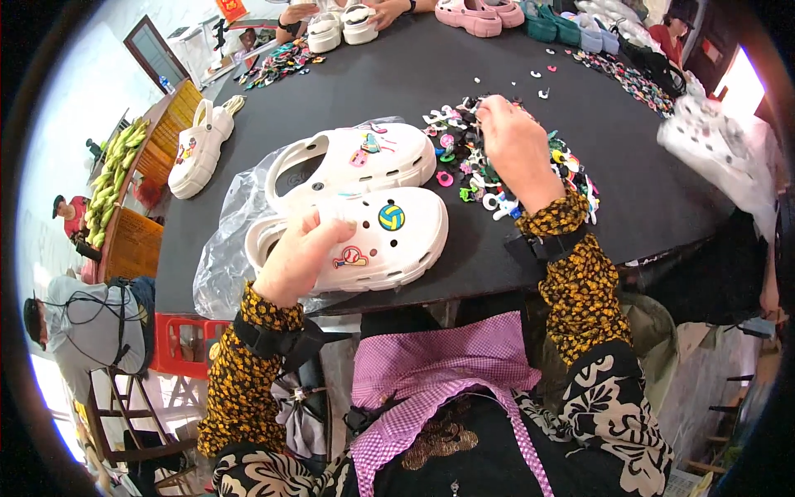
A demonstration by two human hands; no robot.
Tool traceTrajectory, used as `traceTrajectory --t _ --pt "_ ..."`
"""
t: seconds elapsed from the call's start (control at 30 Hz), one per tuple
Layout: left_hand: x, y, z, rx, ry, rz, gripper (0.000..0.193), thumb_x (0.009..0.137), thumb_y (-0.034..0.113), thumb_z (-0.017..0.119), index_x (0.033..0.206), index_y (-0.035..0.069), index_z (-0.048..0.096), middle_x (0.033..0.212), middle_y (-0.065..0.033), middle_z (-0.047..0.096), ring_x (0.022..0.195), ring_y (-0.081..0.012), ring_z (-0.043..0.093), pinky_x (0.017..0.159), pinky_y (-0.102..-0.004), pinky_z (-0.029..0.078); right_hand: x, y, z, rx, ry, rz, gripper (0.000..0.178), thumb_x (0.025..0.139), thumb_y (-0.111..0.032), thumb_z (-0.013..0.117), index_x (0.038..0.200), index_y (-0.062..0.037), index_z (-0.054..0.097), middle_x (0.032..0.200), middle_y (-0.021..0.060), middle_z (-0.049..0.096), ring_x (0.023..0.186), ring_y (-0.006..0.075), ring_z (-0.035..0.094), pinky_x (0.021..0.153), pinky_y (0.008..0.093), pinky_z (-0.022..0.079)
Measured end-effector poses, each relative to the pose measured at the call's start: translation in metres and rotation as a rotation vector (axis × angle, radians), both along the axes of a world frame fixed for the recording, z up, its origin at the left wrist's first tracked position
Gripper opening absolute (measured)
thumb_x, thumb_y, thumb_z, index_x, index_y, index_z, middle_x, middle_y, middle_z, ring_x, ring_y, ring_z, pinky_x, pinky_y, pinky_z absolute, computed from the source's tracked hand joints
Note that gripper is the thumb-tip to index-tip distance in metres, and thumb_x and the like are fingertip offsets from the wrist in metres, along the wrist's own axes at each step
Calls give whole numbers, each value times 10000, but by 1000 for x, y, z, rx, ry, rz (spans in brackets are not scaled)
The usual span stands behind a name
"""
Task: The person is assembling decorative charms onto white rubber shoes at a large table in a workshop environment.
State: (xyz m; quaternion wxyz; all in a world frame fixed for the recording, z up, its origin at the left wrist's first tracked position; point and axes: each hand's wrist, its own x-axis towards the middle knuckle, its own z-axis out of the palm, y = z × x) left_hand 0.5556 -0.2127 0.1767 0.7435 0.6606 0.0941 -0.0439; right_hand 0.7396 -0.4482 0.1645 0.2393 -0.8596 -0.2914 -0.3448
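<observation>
Two white clogs lie side by side on the black table. The near clog carries a blue-and-yellow ball charm and a baseball-and-bat charm; some of its holes are bare. On the far clog there are several colourful charms. My left hand is closed over the near clog, thumb against curled fingers, and whatever it pinches is hidden. My right hand reaches into a heap of mixed shoe charms. Its fingers are curled down among them, and I cannot make out what they hold.
Clear plastic wrap lies under the clogs. Another white clog pair stands at the left edge. Across the black table, a person's hands hold white clogs. Pink clogs, more charms and a bagged bundle lie farther off.
</observation>
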Motion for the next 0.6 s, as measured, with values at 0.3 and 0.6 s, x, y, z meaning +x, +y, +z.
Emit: traceTrajectory --t 0.3,0.6 --pt "2 -4 14 202 -12 80 232 883 159 548 1003 -34 594 902 -94 655 768 -133 625 686 -282 504 -13 9 7 96 71 270 156 907 -141 481 879 -3 548 797 185 622 773 353 599 682 433 466" --pt "21 14 21 1360 -526 315 284 802 201 657 937 -18 537 805 -160 584 726 -308 587 678 -359 467 -12 48 38 86 278 623 198 881 -123 515 977 30 595 941 196 627 850 324 613 758 362 481"
